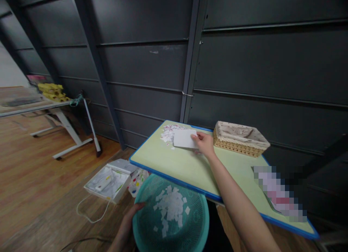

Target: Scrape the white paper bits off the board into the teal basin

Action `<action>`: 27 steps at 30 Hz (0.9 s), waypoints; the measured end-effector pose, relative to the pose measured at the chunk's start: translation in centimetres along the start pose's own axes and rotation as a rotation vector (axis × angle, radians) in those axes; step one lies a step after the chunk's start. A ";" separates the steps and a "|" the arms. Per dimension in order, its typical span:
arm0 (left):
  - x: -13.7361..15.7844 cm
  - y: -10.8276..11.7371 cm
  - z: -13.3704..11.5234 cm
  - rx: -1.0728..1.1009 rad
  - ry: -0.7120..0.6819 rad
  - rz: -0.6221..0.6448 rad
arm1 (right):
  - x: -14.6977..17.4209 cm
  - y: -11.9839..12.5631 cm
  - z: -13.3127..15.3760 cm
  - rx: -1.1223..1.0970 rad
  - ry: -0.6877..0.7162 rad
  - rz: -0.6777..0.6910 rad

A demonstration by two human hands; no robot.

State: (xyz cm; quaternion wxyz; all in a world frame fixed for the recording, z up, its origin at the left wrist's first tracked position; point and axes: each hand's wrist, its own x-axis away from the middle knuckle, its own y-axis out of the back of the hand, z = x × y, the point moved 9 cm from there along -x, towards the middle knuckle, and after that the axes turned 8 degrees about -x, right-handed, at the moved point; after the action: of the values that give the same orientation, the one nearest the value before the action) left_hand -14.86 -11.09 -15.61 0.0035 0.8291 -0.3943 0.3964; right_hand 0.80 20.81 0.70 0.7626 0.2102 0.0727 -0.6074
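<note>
My right hand (204,142) is closed on the right edge of a flat white card (185,138), thumb on top, held over the table. Behind and left of the card lies a heap of small paper scraps (166,133), partly covered by it. Below the table's front edge, a teal plastic basket (204,223) holds many loose white paper pieces (172,205). My left hand (133,213) grips the left rim of this basket, its thumb over the edge and the other fingers hidden.
The pale green table (152,161) has a blue edge. A cloth-lined wicker basket (236,145) stands at its back right; a blurred-out flat item (280,194) lies nearer. An open white box with a cable (111,181) is on the floor at left. A dark panelled wall (141,63) rises behind.
</note>
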 end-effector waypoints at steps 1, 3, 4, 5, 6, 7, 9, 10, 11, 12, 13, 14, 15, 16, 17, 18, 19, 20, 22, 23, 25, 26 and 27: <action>-0.2 0.1 0.1 -0.001 0.002 -0.003 | 0.0 0.2 -0.1 0.032 0.003 -0.018; -0.4 0.2 0.1 -0.008 -0.006 -0.005 | 0.0 0.2 0.0 0.092 0.029 -0.027; -0.4 0.2 0.1 -0.011 -0.009 -0.001 | 0.0 0.1 0.1 0.120 0.051 -0.024; -0.4 0.2 0.1 -0.012 -0.010 0.003 | 0.1 -0.1 0.3 0.144 0.076 -0.017; -0.3 0.1 0.0 -0.011 -0.010 0.010 | 0.1 -0.3 0.5 0.164 0.098 -0.009; -0.2 0.0 0.0 -0.010 -0.009 0.013 | 0.2 -0.4 0.6 0.179 0.113 -0.001; 0.1 -0.2 -0.1 -0.013 0.001 0.011 | 0.2 -0.7 0.7 0.204 0.127 0.019; 0.2 -0.2 -0.1 -0.017 0.003 0.011 | 0.2 -0.8 0.7 0.215 0.129 0.028; 0.3 -0.3 -0.2 -0.021 -0.001 0.010 | 0.2 -0.8 0.7 0.225 0.130 0.036; 0.3 -0.3 -0.2 -0.024 -0.006 0.006 | 0.1 -0.8 0.7 0.233 0.133 0.043; 0.3 -0.2 -0.3 -0.024 -0.011 0.001 | 0.1 -0.7 0.7 0.236 0.137 0.052; 0.3 -0.2 -0.3 -0.023 -0.017 -0.003 | 0.0 -0.6 0.8 0.233 0.141 0.064; 0.2 -0.2 -0.4 -0.018 -0.026 -0.003 | -0.1 -0.6 0.9 0.224 0.144 0.080; 0.1 -0.2 -0.4 -0.011 -0.028 -0.002 | -0.1 -0.7 1.0 0.210 0.144 0.104; 0.0 -0.2 -0.3 -0.006 -0.024 0.002 | -0.1 -0.8 1.0 0.189 0.138 0.141; 0.0 -0.2 -0.3 -0.003 -0.017 0.008 | -0.1 -1.1 1.0 0.161 0.125 0.189; 0.0 -0.2 -0.2 -0.003 -0.014 0.012 | 0.1 -1.5 1.0 0.130 0.107 0.244; 0.1 -0.2 -0.2 -0.007 -0.015 0.009 | 0.3 -2.0 0.9 0.096 0.086 0.303; 0.4 -0.1 -0.3 -0.024 -0.023 -0.008 | 1.1 -3.1 0.9 0.025 0.039 0.413; 0.5 -0.1 -0.5 -0.032 -0.036 -0.012 | 1.5 -3.6 0.9 -0.011 0.013 0.462; 0.8 -0.1 -0.6 -0.052 -0.049 -0.026 | 2.5 -4.7 1.0 -0.086 -0.044 0.563; 0.9 -0.1 -0.7 -0.063 -0.051 -0.033 | 3.0 -5.3 1.0 -0.125 -0.072 0.610; 0.9 -0.1 -0.7 -0.073 -0.055 -0.041 | 3.3 -5.7 1.0 -0.163 -0.096 0.644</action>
State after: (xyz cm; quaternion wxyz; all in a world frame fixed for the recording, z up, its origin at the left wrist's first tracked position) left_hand -14.92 -11.41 -14.47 0.0311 0.8470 -0.3914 0.3585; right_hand -3.95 16.41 -0.90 0.9322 0.1317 0.0150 -0.3367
